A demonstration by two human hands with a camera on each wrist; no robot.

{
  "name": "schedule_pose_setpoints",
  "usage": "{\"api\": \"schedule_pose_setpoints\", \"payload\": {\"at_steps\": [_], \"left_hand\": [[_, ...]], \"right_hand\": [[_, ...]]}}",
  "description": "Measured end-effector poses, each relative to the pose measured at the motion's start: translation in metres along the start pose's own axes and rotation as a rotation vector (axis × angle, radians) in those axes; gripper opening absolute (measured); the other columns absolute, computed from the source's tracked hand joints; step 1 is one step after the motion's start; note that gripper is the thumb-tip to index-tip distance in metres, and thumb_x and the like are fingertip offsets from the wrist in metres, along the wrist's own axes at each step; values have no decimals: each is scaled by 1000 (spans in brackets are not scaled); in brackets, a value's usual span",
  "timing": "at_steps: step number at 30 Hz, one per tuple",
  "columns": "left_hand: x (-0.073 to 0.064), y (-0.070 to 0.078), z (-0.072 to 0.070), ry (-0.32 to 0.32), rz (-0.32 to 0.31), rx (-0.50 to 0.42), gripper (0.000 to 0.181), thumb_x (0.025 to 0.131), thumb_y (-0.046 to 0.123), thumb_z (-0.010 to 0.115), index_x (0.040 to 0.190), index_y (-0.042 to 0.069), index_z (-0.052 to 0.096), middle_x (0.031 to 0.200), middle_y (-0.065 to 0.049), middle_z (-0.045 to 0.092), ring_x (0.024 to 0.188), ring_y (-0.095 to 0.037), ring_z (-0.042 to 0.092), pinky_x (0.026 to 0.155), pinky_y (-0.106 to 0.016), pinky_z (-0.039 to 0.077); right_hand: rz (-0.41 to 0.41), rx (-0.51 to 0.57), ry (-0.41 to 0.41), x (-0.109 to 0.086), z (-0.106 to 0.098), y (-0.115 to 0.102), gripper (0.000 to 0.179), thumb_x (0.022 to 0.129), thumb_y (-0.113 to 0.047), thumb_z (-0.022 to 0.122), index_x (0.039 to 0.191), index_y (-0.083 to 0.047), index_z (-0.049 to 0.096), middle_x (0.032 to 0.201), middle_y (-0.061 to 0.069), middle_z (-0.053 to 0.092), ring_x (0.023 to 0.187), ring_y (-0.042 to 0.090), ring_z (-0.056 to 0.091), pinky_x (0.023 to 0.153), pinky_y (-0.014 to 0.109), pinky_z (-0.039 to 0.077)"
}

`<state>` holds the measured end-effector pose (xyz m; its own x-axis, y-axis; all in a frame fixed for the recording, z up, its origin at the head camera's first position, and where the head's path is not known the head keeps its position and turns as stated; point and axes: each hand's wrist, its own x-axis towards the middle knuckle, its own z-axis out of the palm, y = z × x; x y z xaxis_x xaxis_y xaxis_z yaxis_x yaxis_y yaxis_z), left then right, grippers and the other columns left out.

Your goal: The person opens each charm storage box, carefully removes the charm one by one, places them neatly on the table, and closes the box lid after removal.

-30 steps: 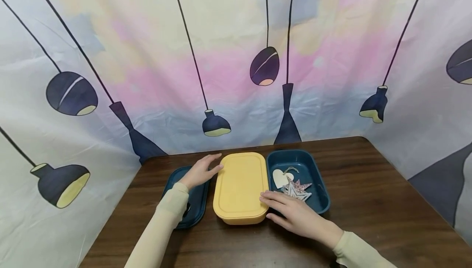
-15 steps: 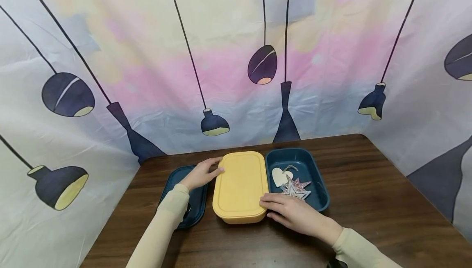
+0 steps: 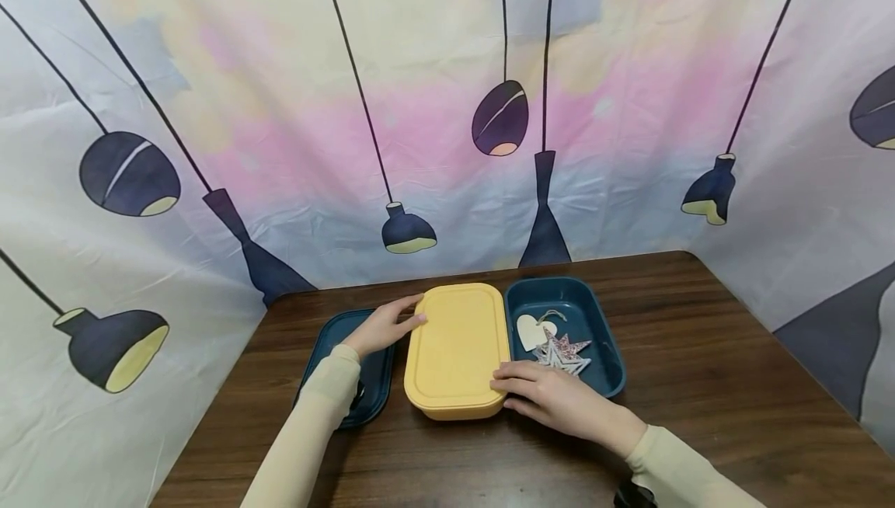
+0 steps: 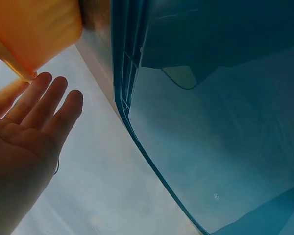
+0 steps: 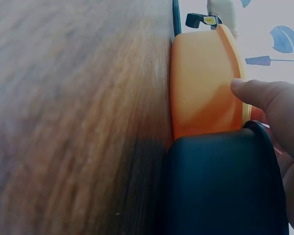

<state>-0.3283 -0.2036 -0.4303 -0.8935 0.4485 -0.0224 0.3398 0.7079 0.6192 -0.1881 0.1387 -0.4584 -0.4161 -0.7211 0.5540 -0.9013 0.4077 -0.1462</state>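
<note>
A yellow rectangular box (image 3: 457, 414) stands mid-table with its yellow lid (image 3: 457, 345) on top. My left hand (image 3: 381, 328) reaches to the lid's far left edge; in the left wrist view its fingers (image 4: 39, 95) are extended, tips right at the rim. On the near right edge, my right hand (image 3: 559, 399) rests its fingers over the lid, while the thumb (image 5: 250, 92) lies against the rim in the right wrist view. Directly beside it, a dark blue container (image 3: 617, 364) contains a white heart ornament (image 3: 530, 334) and star ornaments (image 3: 565, 360), partly covered by that hand.
Left of the yellow box lies a dark blue lid (image 3: 377, 387), partly under the left forearm. The dark wooden table (image 3: 727, 384) backs onto a curtain (image 3: 447, 120) printed with hanging lamps.
</note>
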Motion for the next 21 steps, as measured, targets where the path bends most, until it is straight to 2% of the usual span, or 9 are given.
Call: {"api": "schedule_pose_setpoints", "payload": {"at_steps": [12, 21], "left_hand": [[-2, 1, 1, -26, -12, -63, 72, 101, 50, 58, 159, 16, 34, 157, -9, 41, 139, -31, 46, 108, -52, 42], [-2, 0, 0, -11, -28, -109, 72, 100, 49, 60, 159, 15, 35, 158, -10, 39, 139, -32, 46, 108, -52, 43]], "right_hand": [[30, -24, -21, 4, 3, 0, 29, 92, -17, 76, 121, -15, 71, 127, 0, 66, 121, 16, 61, 96, 32, 53], [4, -30, -2, 5, 1, 0, 28, 92, -14, 75, 120, -14, 70, 127, 1, 66, 121, 17, 61, 96, 32, 53]]}}
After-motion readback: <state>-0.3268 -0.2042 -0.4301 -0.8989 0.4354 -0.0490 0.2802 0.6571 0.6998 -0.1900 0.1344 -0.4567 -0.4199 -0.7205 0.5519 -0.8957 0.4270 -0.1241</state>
